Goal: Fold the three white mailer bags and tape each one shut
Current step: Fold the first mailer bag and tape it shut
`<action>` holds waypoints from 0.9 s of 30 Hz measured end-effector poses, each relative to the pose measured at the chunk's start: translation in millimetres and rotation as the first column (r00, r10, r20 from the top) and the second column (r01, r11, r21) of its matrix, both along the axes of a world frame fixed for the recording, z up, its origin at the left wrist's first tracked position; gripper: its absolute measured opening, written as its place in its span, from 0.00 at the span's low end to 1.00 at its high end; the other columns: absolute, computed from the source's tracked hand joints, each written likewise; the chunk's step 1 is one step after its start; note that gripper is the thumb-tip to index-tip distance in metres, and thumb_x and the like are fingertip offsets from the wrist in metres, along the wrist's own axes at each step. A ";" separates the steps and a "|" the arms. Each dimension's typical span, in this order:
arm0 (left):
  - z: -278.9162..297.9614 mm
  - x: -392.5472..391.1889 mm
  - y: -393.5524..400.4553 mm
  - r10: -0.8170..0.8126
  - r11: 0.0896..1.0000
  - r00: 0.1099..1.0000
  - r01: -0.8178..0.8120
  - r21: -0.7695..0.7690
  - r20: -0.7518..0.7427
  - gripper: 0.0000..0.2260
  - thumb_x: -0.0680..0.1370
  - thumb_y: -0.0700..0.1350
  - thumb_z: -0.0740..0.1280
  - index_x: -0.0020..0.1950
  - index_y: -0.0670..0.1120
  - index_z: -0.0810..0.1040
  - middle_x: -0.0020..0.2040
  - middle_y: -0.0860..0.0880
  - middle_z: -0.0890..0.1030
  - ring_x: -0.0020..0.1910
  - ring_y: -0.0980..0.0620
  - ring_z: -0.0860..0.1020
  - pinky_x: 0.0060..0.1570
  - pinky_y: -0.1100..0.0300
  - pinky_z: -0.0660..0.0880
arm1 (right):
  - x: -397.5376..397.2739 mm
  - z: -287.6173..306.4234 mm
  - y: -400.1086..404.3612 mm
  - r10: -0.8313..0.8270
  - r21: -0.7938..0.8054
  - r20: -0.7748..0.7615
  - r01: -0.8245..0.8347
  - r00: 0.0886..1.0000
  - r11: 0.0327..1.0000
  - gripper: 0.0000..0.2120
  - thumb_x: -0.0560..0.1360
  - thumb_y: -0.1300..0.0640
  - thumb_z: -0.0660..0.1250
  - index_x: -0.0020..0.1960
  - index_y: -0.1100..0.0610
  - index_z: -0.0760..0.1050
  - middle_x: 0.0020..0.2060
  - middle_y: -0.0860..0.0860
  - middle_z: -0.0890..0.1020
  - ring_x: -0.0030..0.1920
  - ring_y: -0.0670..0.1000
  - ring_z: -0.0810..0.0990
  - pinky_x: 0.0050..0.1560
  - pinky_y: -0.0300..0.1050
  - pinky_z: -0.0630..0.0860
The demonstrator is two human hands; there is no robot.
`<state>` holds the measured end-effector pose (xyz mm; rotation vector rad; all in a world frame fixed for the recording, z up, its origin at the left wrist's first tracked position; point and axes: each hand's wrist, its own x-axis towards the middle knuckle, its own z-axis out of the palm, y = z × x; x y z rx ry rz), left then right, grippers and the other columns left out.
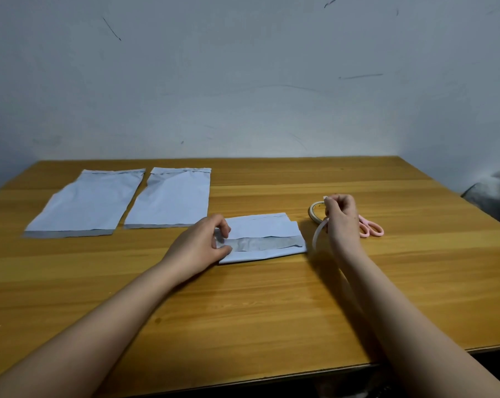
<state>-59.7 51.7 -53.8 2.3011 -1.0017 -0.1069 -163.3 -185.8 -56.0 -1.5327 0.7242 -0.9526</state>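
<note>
We have one folded mailer bag [264, 238] at the centre of the frame, and our left hand [204, 244] pinches its left end, fingers curled onto the grey flap to keep the fold down. Our right hand [340, 218], right of centre, grips a strip of tape [319, 232] drawn from the tape roll [315, 211], fingers closed on the strip's free end. Pink scissors [371, 228] lie just behind that hand.

The bag looks thin, light and slick, so we judge it will spring open or slide unless pressed flat; the safest hold is along the folded edge near the flap. The tape is limp and may stick to itself.

Two unfolded mailer bags [168, 198] lie side by side in the upper left of the wooden table [271, 305], still to be done. The tabletop is smooth and yellowish. Behind it stands a scuffed grey-white wall [243, 81].
</note>
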 end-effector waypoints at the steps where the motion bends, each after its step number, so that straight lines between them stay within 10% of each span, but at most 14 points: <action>1: 0.3 -0.2 -0.4 0.004 1.000 1.000 -0.004 -0.002 -0.005 0.12 0.72 0.45 0.72 0.46 0.55 0.69 0.45 0.56 0.77 0.32 0.57 0.73 0.40 0.54 0.76 | 0.0 0.0 0.2 0.000 0.001 0.000 0.000 1.000 1.000 0.06 0.78 0.58 0.62 0.43 0.51 0.69 0.38 0.46 0.73 0.40 0.46 0.70 0.47 0.42 0.67; 4: 2.5 -1.0 0.5 -0.006 1.000 1.000 0.006 -0.005 0.005 0.18 0.72 0.45 0.72 0.56 0.53 0.69 0.38 0.59 0.71 0.31 0.58 0.72 0.33 0.62 0.68 | -0.2 0.0 0.1 0.001 0.001 -0.008 -0.001 1.000 1.000 0.05 0.78 0.58 0.62 0.43 0.51 0.70 0.38 0.46 0.74 0.40 0.45 0.71 0.49 0.43 0.68; 10: 7.6 4.8 2.3 -0.042 0.999 0.999 0.042 -0.010 -0.017 0.22 0.71 0.46 0.73 0.60 0.55 0.66 0.58 0.61 0.73 0.31 0.59 0.70 0.36 0.66 0.69 | 0.3 1.7 1.5 0.009 0.011 -0.008 -0.009 1.000 1.000 0.07 0.78 0.57 0.62 0.42 0.50 0.70 0.37 0.45 0.73 0.39 0.45 0.70 0.43 0.39 0.67; 19: 23.4 -5.3 -11.1 -0.017 0.950 0.984 -0.040 -0.310 -0.178 0.02 0.78 0.43 0.65 0.48 0.48 0.78 0.34 0.58 0.73 0.26 0.59 0.68 0.28 0.70 0.65 | -4.0 17.0 12.3 0.025 0.077 0.161 -0.038 0.987 0.996 0.03 0.78 0.62 0.61 0.46 0.58 0.70 0.32 0.51 0.71 0.31 0.45 0.68 0.31 0.33 0.65; 27: 42.4 -47.3 -89.0 -0.241 0.960 0.868 0.147 -0.238 -0.434 0.07 0.77 0.47 0.68 0.53 0.47 0.75 0.48 0.50 0.80 0.29 0.58 0.76 0.27 0.68 0.71 | -21.9 31.3 17.9 0.176 0.056 0.097 -0.182 0.980 0.982 0.04 0.78 0.57 0.64 0.47 0.57 0.71 0.34 0.49 0.82 0.30 0.48 0.72 0.27 0.37 0.66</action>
